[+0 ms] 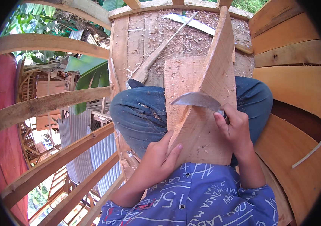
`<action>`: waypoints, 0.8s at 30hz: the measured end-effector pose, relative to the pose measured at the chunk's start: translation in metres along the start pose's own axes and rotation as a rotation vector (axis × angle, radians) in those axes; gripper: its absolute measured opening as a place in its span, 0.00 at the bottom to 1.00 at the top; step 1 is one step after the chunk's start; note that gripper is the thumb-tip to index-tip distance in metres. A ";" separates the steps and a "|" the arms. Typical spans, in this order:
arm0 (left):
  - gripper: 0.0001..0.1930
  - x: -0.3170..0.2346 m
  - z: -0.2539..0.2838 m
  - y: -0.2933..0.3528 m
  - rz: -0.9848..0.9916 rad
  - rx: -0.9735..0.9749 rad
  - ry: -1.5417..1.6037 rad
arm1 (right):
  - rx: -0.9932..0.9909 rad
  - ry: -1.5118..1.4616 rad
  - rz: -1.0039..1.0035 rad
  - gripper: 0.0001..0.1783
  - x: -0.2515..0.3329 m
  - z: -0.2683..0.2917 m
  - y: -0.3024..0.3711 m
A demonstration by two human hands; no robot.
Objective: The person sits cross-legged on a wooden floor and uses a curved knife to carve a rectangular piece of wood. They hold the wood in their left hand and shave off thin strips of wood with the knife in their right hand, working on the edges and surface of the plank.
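A long wooden plank (215,60) stands on its edge over my lap, slanting away from me. My left hand (161,154) grips its near end, thumb on one face and fingers round the other side. In my right hand (234,126) is a knife with a curved, hooked blade (198,100); most of its handle is hidden by my fingers. The blade lies across the plank's upper edge, where the wood looks cut and rough. Under the plank, a wide flat board (181,75) rests across my legs.
Wood shavings (183,43) cover the plank floor ahead, with a long tapered stick (164,49) and a long pale flat strip (192,23). Wooden rails (51,103) run along the left, above a drop to corrugated metal sheets (76,143). A board wall (292,83) closes the right.
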State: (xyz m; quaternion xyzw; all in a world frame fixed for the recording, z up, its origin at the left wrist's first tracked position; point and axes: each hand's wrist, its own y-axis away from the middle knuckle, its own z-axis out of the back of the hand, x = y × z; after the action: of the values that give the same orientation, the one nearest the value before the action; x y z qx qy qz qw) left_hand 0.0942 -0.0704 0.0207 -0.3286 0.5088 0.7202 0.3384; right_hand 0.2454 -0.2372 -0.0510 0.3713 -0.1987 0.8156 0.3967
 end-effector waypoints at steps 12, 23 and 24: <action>0.18 0.003 -0.001 -0.002 -0.011 -0.031 -0.007 | 0.062 -0.028 -0.139 0.19 0.000 0.004 -0.002; 0.17 -0.006 0.000 -0.003 0.109 -0.004 -0.087 | 0.014 0.039 0.001 0.20 0.006 -0.003 -0.003; 0.17 -0.007 -0.001 -0.002 0.106 -0.007 -0.082 | 0.032 0.061 0.049 0.20 0.010 0.001 -0.004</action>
State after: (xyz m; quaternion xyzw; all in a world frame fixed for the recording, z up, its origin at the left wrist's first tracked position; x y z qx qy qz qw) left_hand 0.0998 -0.0717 0.0253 -0.2728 0.5087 0.7515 0.3194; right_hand 0.2448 -0.2302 -0.0426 0.3476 -0.1827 0.8390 0.3767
